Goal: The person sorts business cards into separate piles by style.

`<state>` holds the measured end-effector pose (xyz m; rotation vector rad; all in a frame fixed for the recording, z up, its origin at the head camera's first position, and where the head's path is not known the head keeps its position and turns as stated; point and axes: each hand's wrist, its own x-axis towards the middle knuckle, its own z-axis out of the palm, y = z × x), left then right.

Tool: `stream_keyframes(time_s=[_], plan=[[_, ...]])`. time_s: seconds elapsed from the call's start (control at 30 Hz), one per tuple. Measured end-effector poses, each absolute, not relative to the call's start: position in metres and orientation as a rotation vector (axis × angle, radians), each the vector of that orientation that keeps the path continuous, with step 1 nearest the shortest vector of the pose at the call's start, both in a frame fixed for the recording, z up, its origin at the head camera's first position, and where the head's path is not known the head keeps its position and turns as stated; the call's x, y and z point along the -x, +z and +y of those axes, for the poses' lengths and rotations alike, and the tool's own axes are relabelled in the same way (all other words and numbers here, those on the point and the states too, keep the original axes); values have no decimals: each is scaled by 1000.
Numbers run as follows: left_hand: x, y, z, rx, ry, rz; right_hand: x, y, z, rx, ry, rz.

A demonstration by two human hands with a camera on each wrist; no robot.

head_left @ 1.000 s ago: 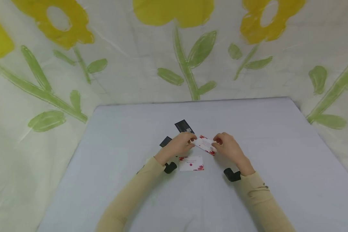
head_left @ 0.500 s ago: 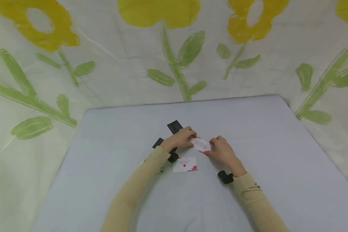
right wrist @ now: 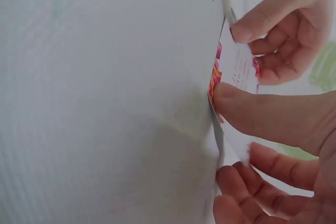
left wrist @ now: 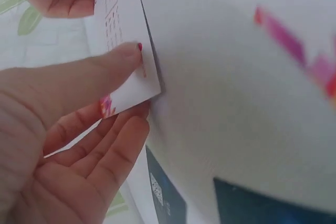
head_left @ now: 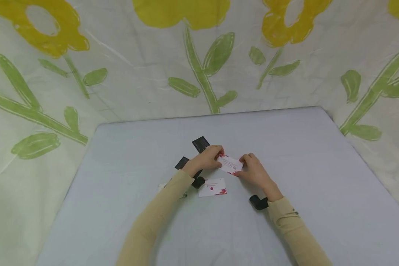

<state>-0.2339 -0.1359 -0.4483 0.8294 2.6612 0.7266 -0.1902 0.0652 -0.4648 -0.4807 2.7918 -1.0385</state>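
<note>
A white business card (head_left: pixel 229 164) with red floral corners is held between both hands just over the table. My left hand (head_left: pixel 209 157) pinches its left end, thumb on the printed face and fingers behind, as the left wrist view shows. The right hand (head_left: pixel 254 173) pinches the opposite end the same way; in the right wrist view the thumb (right wrist: pixel 247 106) presses near a floral corner. Below it on the table lies a second white card (head_left: pixel 212 187) with a red dot and floral corners. A black card (head_left: pixel 200 143) with a printed code sits behind the left hand.
Another black card (head_left: pixel 181 162) lies left of the left wrist, partly covered by it. A pale card (head_left: pixel 161 187) shows beside the left sleeve, mostly hidden. The white-covered table (head_left: pixel 136 140) ends at a wall sheet (head_left: pixel 136 85) painted with flowers.
The view has shifted to the right. Over the second, the left hand's grip and the held card settle slightly, and the card turns a little flatter toward level. Cards on the table stay put.
</note>
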Motion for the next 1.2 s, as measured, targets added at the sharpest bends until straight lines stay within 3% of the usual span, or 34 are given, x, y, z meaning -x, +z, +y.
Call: stream_keyframes(time_s=[0.3, 0.53, 0.87, 1.2], plan=[[217, -448, -149, -772, 1044, 2675, 192, -468, 60, 445, -1268, 2736], [194, -444, -170, -775, 1222, 2716, 185, -458, 50, 581, -1416, 2714], [156, -447, -192, -477, 1365, 2728, 173, -451, 31, 667, -1456, 2598], [136, -459, -194, -408, 1425, 2714, 162, -460, 22, 709, -1333, 2602]])
